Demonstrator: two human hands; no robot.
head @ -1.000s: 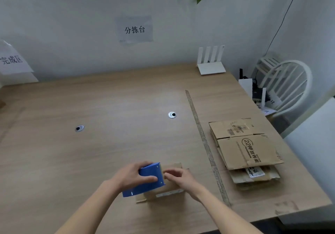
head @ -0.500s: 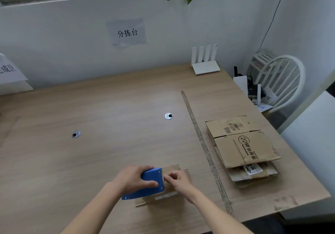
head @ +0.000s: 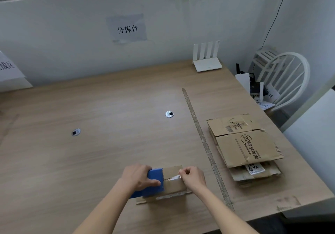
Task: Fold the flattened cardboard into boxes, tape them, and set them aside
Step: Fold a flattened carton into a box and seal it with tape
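A wooden worktop (head: 108, 152) carries a stack of flattened cardboard (head: 244, 148), and well to the left of it sits a small cardboard box (head: 175, 185). On that box, the left hand (head: 139, 176) has its grip wrapped round a blue tape dispenser (head: 154, 183), while the right hand (head: 193, 177) pinches the clear tape end (head: 175, 177) just beside it.

A wooden table (head: 108, 152) fills most of the frame. Two metal grommets are set in it: one (head: 169, 114) near the centre, another (head: 76, 132) at centre left. A worn tape strip (head: 203, 143) runs from centre right down to the lower right edge. Right of it lies a stack of flat cardboard (head: 244, 148). At the upper right a white router (head: 207, 60) stands by the wall. At lower centre a small box (head: 174, 185) sits on the table. A paper sign (head: 10, 74) rests at the far left.
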